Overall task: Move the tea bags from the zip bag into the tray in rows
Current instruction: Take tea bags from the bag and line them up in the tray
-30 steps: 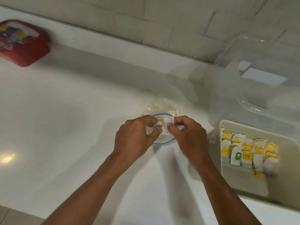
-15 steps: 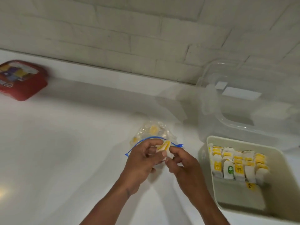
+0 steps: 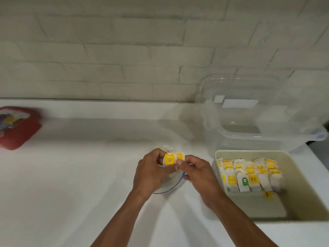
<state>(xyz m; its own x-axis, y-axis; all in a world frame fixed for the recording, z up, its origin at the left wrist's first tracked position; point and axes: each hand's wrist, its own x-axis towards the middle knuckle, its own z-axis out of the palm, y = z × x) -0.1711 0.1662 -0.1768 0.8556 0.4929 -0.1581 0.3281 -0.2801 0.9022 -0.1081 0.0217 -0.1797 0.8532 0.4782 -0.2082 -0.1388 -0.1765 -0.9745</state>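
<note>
Two tea bags with yellow tags are pinched between my left hand and my right hand, just above the clear zip bag with its blue seal line. The zip bag lies on the white counter under my hands, mostly hidden. To the right stands the cream tray, with several tea bags standing in rows along its far half. One loose yellow tag lies on the tray floor in front of them.
A clear plastic container with its lid stands behind the tray against the brick wall. A red packet lies at the far left of the counter. The counter's right edge runs just beyond the tray.
My hands have lifted the yellow-tagged tea bags out of the zip bag's mouth, and the tags now face me. The camera view has tilted up.
</note>
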